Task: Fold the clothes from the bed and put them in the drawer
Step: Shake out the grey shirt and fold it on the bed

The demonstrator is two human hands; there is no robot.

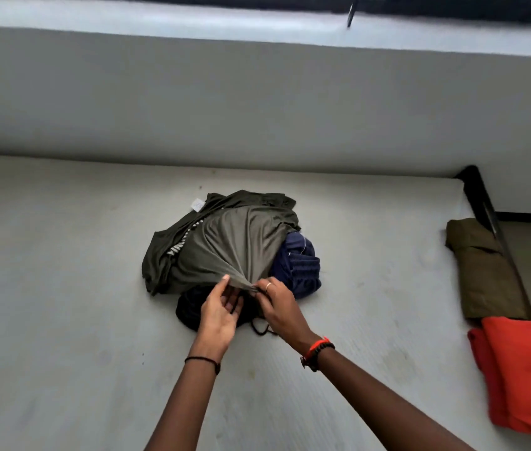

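A heap of clothes lies in the middle of the bed (62, 288). On top is an olive-grey garment (231, 245) with a white label at its far edge. Navy clothing (300, 265) shows at the heap's right, and a black garment (189, 307) with a drawstring lies underneath at the front. My left hand (221, 307) and my right hand (277, 304) meet at the near edge of the olive-grey garment. Both pinch its bunched cloth, which is pulled taut toward me. The drawer is out of view.
At the bed's right edge lie a folded olive-brown garment (485, 271) and, nearer me, a folded red-orange one (524, 375). A dark bed frame (482, 203) runs along that side. A grey wall (257, 102) with a window ledge rises behind the bed.
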